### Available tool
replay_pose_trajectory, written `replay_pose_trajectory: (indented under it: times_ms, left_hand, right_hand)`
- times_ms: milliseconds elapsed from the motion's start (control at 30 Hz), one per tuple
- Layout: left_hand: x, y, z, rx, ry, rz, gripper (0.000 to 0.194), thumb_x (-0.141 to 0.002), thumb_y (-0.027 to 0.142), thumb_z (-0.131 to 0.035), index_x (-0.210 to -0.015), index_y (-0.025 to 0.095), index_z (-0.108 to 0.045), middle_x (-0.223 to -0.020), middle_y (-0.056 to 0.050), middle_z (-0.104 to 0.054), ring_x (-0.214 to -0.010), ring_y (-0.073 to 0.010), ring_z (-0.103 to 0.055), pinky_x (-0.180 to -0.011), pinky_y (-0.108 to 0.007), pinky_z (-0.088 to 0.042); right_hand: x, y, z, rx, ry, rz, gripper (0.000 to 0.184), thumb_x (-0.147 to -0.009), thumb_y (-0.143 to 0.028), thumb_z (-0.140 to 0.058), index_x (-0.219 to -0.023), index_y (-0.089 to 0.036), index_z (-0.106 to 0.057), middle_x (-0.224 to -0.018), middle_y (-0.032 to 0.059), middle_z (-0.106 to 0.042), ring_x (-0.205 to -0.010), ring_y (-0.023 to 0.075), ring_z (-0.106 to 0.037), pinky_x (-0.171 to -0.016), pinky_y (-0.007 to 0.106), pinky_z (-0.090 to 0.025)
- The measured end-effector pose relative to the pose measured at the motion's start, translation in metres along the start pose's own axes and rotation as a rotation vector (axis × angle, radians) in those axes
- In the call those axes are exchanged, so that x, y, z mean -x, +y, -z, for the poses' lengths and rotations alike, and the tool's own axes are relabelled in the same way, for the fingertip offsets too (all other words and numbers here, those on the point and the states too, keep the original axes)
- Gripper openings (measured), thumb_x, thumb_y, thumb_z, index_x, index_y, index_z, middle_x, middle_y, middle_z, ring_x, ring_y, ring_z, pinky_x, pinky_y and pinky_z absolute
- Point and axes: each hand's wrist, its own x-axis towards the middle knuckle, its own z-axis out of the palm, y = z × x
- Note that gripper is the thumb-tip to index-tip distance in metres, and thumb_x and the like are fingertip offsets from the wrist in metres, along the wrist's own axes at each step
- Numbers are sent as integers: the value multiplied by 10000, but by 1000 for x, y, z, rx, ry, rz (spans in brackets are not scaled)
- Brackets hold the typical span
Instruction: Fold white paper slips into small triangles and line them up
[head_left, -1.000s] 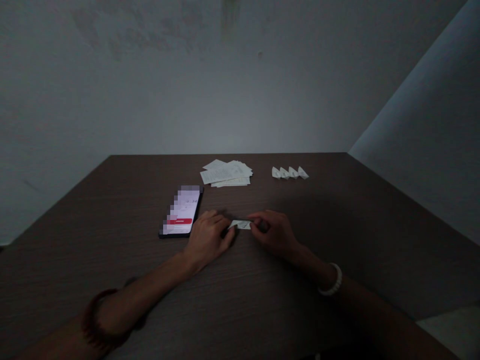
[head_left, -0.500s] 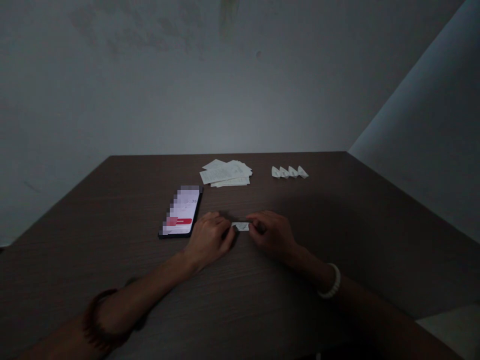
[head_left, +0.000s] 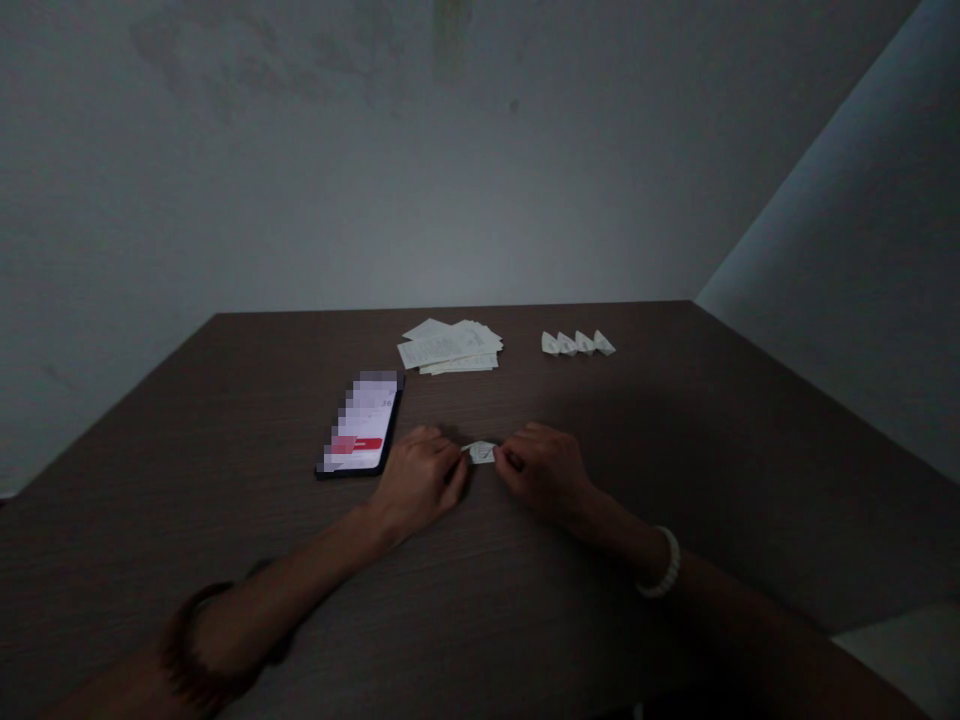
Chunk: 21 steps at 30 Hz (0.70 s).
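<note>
A small folded piece of paper (head_left: 481, 453), white with faint print, is held low over the table between my two hands. My left hand (head_left: 421, 475) pinches its left end between thumb and fingers. At the right end, my right hand (head_left: 544, 468) grips it the same way, with the fingers curled. Both ends of the paper are hidden by my fingertips. The top edge of the visible part rises to a slight peak in the middle.
A phone (head_left: 364, 425) with a lit screen lies just left of my left hand. Behind it is a loose pile of printed paper slips (head_left: 450, 346). Several small folded paper pieces (head_left: 577, 344) stand in a row at the back right, near the wall (head_left: 465, 200).
The paper's top edge has gone from flat to peaked between my fingers. My right fingers have curled in slightly. The phone, pile and row of folded pieces stay in place.
</note>
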Motion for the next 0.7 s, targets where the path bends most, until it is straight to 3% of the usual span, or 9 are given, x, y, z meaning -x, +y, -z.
replay_pose_trajectory:
  times_ms: [167,367,600,700]
  left_hand:
    - [-1,1,1,12,-36,31,321,-897,219,-448,-626,158,-608,-602,-54,-602,-597,-185,-544,-609,-317,-416]
    - [0,-2,0,56,19,122,377,-912,264,-443,-580,169,-594,-558,-38,-588,-569,-173,-545,-587,-303,-407]
    - [-1,-1,2,86,-17,69,374,-898,225,-424,-559,169,-570,-548,-35,-568,-554,-162,-525,-583,-294,-396]
    - [-1,1,3,80,-32,110,358,-873,257,-460,-537,174,-550,-536,-27,-562,-546,-160,-528,-580,-292,-396]
  right_hand:
    - [0,0,1,8,-21,14,272,-883,-232,-546,-615,-181,-548,-618,9,-616,-599,134,-496,-599,282,-298]
    - [-1,2,4,-63,0,-52,304,-903,-311,-547,-624,-191,-559,-622,8,-622,-605,137,-505,-618,282,-323]
    - [0,0,4,-35,-27,39,244,-885,-221,-530,-644,-182,-544,-652,14,-619,-616,135,-501,-598,285,-316]
    - [-1,1,4,-37,-19,51,247,-881,-221,-533,-637,-182,-537,-644,7,-609,-608,131,-493,-598,285,-319]
